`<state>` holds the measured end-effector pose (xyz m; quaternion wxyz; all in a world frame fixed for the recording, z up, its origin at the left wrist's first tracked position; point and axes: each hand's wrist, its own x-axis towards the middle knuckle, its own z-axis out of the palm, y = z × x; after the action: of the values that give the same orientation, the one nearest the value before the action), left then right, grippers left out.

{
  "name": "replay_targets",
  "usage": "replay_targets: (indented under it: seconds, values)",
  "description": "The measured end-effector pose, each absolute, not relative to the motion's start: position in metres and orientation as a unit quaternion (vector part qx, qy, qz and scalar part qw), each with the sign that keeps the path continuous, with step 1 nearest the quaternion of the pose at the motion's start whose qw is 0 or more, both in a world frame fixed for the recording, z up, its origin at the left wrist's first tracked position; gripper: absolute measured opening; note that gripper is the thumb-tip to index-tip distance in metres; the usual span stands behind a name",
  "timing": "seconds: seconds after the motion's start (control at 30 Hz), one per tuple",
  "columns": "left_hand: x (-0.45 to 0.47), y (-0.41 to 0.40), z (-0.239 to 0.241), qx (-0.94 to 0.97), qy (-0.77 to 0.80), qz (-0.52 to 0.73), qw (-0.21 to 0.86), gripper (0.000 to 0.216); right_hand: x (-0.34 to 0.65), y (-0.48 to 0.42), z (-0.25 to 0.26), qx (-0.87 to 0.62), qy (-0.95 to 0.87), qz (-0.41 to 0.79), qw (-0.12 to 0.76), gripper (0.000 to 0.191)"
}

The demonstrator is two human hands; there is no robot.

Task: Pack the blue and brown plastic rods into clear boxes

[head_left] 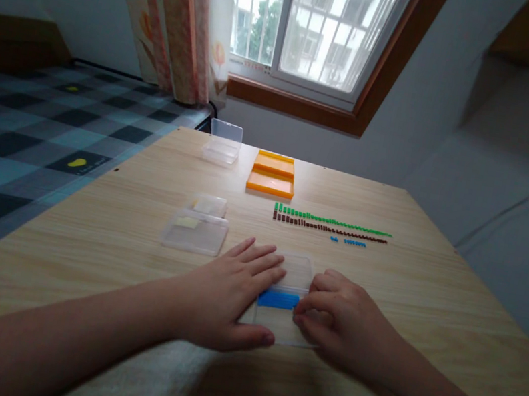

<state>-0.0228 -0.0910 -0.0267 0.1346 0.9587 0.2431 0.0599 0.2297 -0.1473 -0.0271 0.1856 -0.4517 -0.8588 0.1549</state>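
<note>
In case (pixel 281 326), blue strip (pixel 278 300), beside pinched right grip (pixel 344 313) (hold unclear), left hand (pixel 229 293) splayed

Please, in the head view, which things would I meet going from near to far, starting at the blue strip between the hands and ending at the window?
Blue strip, small blue pieces, row of brown pieces, row of green pieces, orange case, window.

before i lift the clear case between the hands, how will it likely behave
The clear case looks like thin plastic, so probably light and fairly stiff. Its open lid lies back flat, so may swing on lifting. The blue strip inside might slide if tilted, though I can't tell whether it's loose.
</note>
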Motion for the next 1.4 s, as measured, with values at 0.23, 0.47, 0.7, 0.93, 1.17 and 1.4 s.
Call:
replay_targets:
  seconds: [0.23, 0.47, 0.7, 0.93, 1.17, 1.4]
  values:
    - [-0.023, -0.091, -0.027, 0.959, 0.242, 0.066, 0.134, 0.086, 0.238, -0.145, -0.018, -0.424, -0.868, 0.158, 0.203, 0.017]
    - [-0.023, -0.091, -0.027, 0.959, 0.242, 0.066, 0.133, 0.086, 0.241, -0.143, -0.015, -0.368, -0.895, 0.173, 0.182, 0.022]
    - [-0.023, -0.091, -0.027, 0.960, 0.239, 0.065, 0.132, 0.086, 0.242, -0.142, -0.018, -0.366, -0.903, 0.146, 0.170, 0.022]
    - [-0.023, -0.091, -0.027, 0.960, 0.238, 0.064, 0.133, 0.086, 0.243, -0.142, -0.016, -0.365, -0.905, 0.124, 0.179, 0.025]
    - [-0.024, -0.091, -0.029, 0.959, 0.240, 0.074, 0.132, 0.085, 0.240, -0.142, -0.018, -0.368, -0.907, 0.122, 0.166, 0.023]
    - [-0.024, -0.092, -0.027, 0.961, 0.235, 0.066, 0.130, 0.085, 0.241, -0.142, -0.021, -0.368, -0.906, 0.119, 0.170, 0.023]
